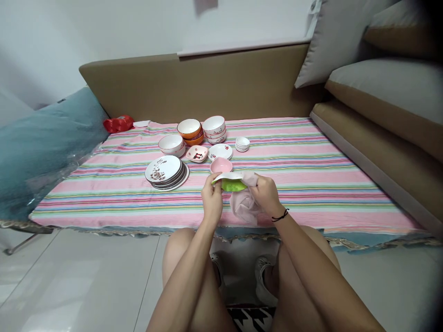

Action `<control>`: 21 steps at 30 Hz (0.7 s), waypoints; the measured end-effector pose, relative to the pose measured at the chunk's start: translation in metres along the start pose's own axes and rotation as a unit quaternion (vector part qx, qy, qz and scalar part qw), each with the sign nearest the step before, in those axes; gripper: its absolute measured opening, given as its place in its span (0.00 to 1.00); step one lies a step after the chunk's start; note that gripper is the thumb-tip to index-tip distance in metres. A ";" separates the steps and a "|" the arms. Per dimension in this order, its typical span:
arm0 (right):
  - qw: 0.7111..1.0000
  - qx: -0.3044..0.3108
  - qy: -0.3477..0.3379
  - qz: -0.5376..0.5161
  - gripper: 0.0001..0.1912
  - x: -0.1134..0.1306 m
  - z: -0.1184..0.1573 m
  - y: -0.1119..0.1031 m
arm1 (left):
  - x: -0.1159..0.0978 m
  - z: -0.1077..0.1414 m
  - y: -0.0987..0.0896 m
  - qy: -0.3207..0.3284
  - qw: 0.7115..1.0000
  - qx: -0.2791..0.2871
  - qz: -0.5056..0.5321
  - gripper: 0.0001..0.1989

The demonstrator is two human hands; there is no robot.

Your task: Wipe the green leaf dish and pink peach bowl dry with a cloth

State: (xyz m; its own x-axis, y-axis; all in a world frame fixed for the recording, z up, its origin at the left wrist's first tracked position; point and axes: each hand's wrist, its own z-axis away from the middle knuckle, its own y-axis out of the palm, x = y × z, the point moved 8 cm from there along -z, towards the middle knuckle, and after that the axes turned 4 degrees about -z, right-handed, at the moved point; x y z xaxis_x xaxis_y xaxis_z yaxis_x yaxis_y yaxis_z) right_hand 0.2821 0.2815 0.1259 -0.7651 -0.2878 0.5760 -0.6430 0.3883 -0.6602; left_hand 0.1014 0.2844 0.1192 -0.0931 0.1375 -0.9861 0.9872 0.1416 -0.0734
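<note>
My left hand (212,198) grips the left edge of a small dish (233,185) with a bright green face and a white side; it is tilted, so its full shape cannot be made out. At the dish's right end, my right hand (266,193) is closed on a pale pink cloth (244,205), which covers that edge and hangs down in folds. Just beyond my hands sits a pink bowl (221,165). Behind it lie white oval plates with red flowers (220,151) and a squarish dish with a dark and red picture (197,153).
A stack of plates (164,169) stands at left on the striped cloth (311,184). Farther back are white bowls (172,144), orange bowls (189,129), more white bowls (213,125) and small white dishes (242,143). Red wrapping (118,123) lies far left; cushions (387,92) rise at right.
</note>
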 end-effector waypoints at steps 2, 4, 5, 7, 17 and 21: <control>1.000 -0.010 0.006 -0.011 0.12 -0.003 0.000 -0.003 | -0.001 -0.001 0.002 0.007 1.000 0.016 0.010 0.13; 1.000 -0.017 0.006 -0.013 0.12 -0.003 0.001 -0.005 | -0.002 -0.001 0.006 0.024 0.999 0.039 0.002 0.14; 1.000 -0.018 0.003 -0.012 0.12 -0.002 0.002 -0.006 | -0.003 -0.001 0.007 0.034 0.998 0.048 -0.009 0.14; 1.000 -0.016 -0.015 -0.004 0.11 0.004 0.005 -0.005 | -0.004 0.001 0.010 0.054 0.996 0.060 -0.040 0.15; 0.990 0.004 -0.129 0.056 0.11 0.036 0.012 0.006 | -0.018 0.009 0.015 0.126 0.985 0.050 -0.111 0.17; 0.999 -0.020 -0.022 0.015 0.10 0.013 0.004 -0.006 | -0.013 0.003 0.007 0.094 0.995 0.016 -0.021 0.15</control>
State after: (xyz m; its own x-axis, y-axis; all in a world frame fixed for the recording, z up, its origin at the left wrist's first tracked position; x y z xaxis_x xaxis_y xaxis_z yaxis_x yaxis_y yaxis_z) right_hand 0.2758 0.2716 0.1351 -0.7851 -0.3135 0.5341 -0.6188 0.4312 -0.6566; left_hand 0.1098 0.2808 0.1311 -0.1546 0.3139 -0.9368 0.9851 0.1213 -0.1219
